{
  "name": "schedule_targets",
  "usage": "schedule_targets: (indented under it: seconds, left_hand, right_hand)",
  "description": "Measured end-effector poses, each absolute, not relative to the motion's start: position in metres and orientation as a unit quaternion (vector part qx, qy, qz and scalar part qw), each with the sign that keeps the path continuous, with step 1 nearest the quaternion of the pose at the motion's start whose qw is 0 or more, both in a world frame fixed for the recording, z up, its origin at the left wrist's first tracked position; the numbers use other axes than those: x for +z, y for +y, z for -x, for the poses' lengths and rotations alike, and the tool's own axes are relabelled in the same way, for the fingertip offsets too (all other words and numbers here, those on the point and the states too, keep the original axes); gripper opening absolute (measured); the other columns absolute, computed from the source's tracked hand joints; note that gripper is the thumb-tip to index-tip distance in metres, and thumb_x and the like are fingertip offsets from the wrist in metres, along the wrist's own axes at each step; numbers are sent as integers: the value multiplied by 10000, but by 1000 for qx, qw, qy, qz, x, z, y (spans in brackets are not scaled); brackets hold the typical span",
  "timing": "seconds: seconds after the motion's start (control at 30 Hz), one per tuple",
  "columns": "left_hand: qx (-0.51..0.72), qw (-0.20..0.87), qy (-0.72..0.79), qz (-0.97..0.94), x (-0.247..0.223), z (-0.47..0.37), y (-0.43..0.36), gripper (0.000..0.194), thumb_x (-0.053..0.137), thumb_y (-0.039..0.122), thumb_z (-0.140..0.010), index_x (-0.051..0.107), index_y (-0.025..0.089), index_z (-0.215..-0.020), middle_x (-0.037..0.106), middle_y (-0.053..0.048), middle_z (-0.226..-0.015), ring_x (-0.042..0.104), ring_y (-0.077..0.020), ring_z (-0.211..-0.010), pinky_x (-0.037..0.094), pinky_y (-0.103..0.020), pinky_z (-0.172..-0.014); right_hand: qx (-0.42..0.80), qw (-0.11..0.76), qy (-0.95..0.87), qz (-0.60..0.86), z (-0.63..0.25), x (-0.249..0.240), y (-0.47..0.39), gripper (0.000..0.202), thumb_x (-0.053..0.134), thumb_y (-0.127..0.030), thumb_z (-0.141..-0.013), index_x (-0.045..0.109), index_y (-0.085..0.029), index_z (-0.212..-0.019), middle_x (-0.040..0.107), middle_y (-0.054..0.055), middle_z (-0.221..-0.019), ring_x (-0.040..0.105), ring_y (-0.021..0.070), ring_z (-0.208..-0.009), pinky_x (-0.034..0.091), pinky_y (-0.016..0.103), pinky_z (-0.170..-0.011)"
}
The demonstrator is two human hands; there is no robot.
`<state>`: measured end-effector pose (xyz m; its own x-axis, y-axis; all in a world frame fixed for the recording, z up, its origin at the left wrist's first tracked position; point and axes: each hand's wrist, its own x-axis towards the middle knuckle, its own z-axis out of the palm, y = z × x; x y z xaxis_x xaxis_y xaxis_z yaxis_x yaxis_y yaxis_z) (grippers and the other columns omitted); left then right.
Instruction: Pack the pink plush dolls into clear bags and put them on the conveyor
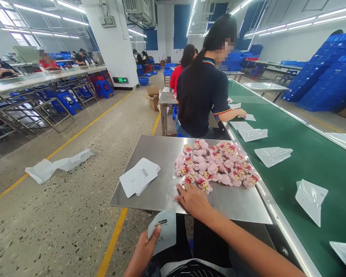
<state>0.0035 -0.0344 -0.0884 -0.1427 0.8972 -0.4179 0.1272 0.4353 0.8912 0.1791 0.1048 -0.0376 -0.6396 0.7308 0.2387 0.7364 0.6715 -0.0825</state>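
My left hand (147,246) pinches a white printed bag (168,232) with rounded corners and a black logo, thumb on its face, just off the near edge of the metal table (161,200). My right hand (194,200) reaches over that table with its fingers apart, the fingertips at the bare metal beside the nearest dolls. A pile of small pink plush dolls (219,163) with red bows covers the table's right part. Several more white printed bags (140,177) lie fanned in a stack on the left. A small white round piece (173,177) lies near my right fingertips.
Along the right runs a green conveyor belt (279,181) carrying several white and clear bags (311,200). A co-worker in a dark shirt (203,92) sits ahead, one hand at the belt. White plastic sheeting (57,165) lies on the floor. Blue crates (328,73) stand stacked far right.
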Motion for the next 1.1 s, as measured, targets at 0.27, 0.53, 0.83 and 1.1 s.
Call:
schedule_targets:
  seconds: [0.27, 0.53, 0.83, 1.1]
  left_hand:
    - [380, 511, 678, -367, -88, 5, -33, 537, 489, 559, -784, 671, 98, -991, 716, -84, -869, 631, -276, -897, 495, -325, -781]
    - [429, 491, 671, -353, -77, -7, -28, 516, 515, 577, -752, 694, 119, -912, 701, -77, -718, 649, -262, -723, 519, -324, -654]
    - [448, 490, 633, -400, -83, -38, -15, 349, 640, 437, -710, 663, 119, -853, 660, -31, -742, 573, -181, -696, 461, -264, -666]
    - [409, 474, 572, -529, -72, -81, 0, 215, 662, 296, -694, 649, 133, -834, 613, 3, -715, 498, -142, -654, 405, -220, -620]
  right_hand:
    - [-7, 126, -924, 361, -201, -52, 87, 425, 445, -393, -899, 450, -188, -1271, 581, 66, -865, 524, 182, -768, 433, 287, -641]
    - [-18, 125, -936, 329, -207, -50, 84, 476, 543, -437, -833, 495, -162, -1218, 569, 72, -882, 511, 200, -771, 428, 315, -625]
    - [56, 272, -925, 260, -250, -76, 75, 177, 462, -177, -894, 627, -185, -958, 598, 39, -756, 529, 156, -727, 433, 307, -661]
    - [398, 389, -731, 395, -244, 11, 58, 148, 552, -313, -851, 644, -206, -809, 571, 21, -774, 544, 135, -724, 462, 264, -646]
